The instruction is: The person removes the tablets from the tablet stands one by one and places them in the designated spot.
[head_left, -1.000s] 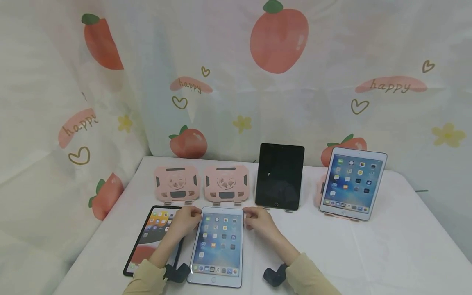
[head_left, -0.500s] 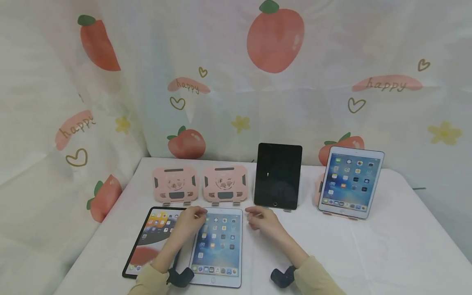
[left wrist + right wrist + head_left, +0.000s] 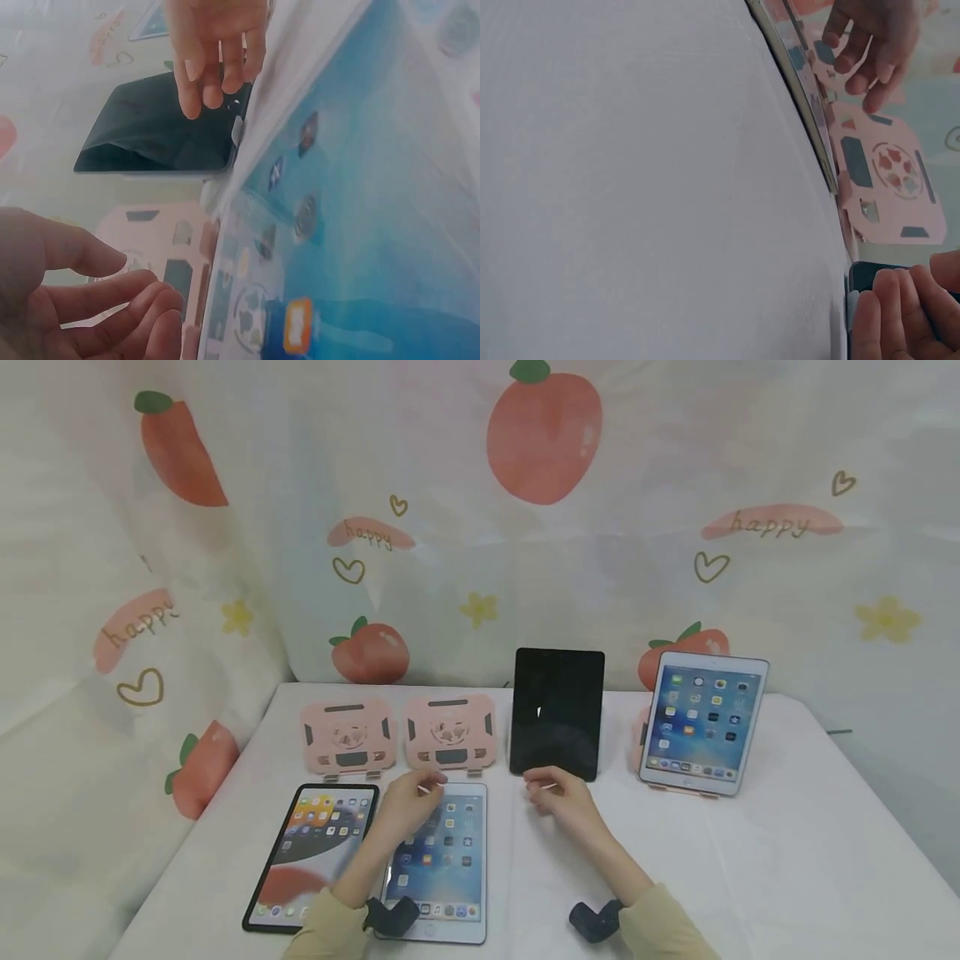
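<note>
My left hand (image 3: 411, 806) hovers over the upper left part of a white tablet (image 3: 457, 860) lying on the table with its screen lit. Its fingers are loosely bent around nothing, as the left wrist view shows of the left hand (image 3: 97, 307). To the right of that tablet, my right hand (image 3: 568, 806) is in front of a dark-screened tablet (image 3: 557, 710) propped on a stand. Loosely bent too are the fingers of the right hand (image 3: 907, 315), with nothing in them. Two pink tablet stands (image 3: 349, 735) without tablets stand behind the white tablet.
A black-edged tablet (image 3: 318, 852) lies flat at the left. Another white tablet (image 3: 705, 722) leans on a pink stand at the back right. Behind the white-covered table (image 3: 750, 877) hangs a fruit-print curtain (image 3: 435, 435).
Both hands have left the upper corners of the flat white tablet and moved right. The left is now over its screen, the right nearer the dark tablet. The head view has turned slightly right.
</note>
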